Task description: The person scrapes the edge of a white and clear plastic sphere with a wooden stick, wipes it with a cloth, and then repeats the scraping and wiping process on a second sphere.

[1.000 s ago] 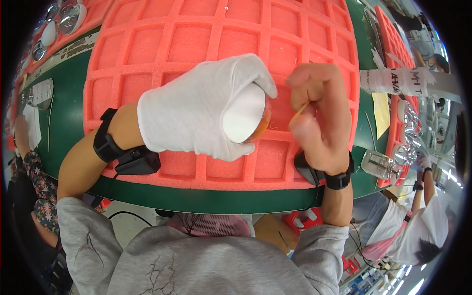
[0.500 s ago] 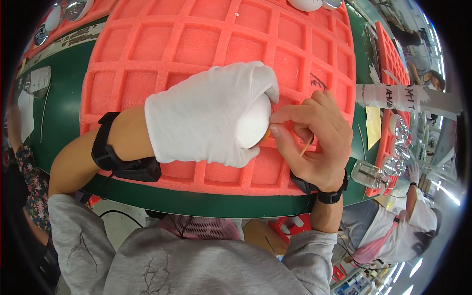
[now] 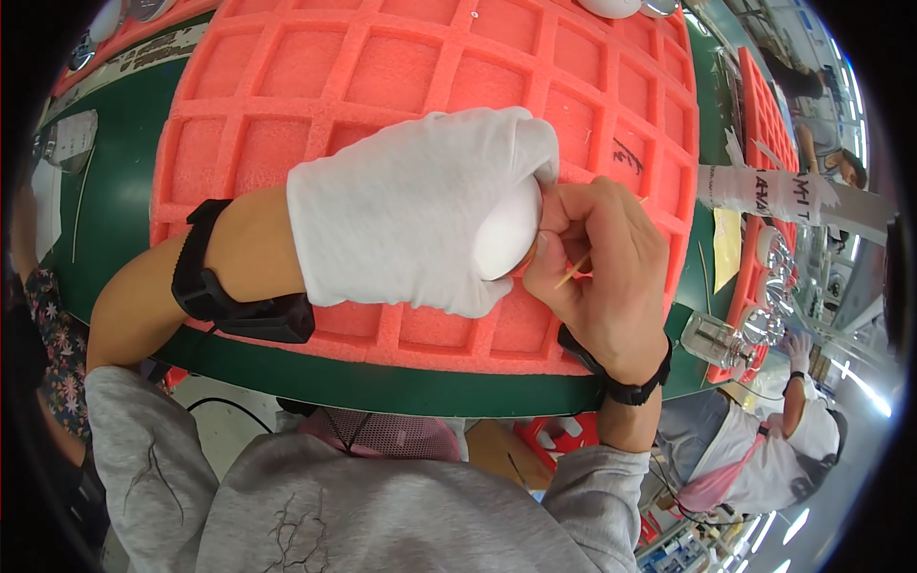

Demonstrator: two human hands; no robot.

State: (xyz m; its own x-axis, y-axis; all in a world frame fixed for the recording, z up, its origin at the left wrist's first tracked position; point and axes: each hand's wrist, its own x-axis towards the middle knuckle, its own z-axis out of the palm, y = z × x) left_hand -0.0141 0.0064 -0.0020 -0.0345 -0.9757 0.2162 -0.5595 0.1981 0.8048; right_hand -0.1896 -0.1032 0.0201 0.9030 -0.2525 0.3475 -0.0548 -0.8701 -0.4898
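Head view: white rounded piece [image 3: 509, 232] held up over the pink foam tray [image 3: 392, 72], close to its near edge and right of the middle, not set down in a compartment. Lower right rim of the piece orange-brown, mostly covered. Progress: piece already in grip and brought together with both hands; fine work at the right rim seemingly underway, by judgement partway through. Left, as far as can be judged: finishing at that rim, then letting go of the piece. Amount finished: cannot tell, glove and fingers in the way. Pose: left hand [image 3: 420, 215] in a white glove, back upward, reaching in across the tray's left part with elbow bent wide; thumb and fingers wrapped round the piece, clamped on it. Right hand [image 3: 611, 272] bare, up over the near edge toward the near right corner; thumb and forefinger drawn together against the rim, other fingers curled on a thin pale stick [image 3: 573, 271]. Anything tiny pinched at the rim: cannot tell. Farther out: green table [image 3: 382, 393] past the tray's near edge; glass jar [image 3: 714, 341] beyond the near right corner, yellow paper [image 3: 727, 250] beyond the right edge.
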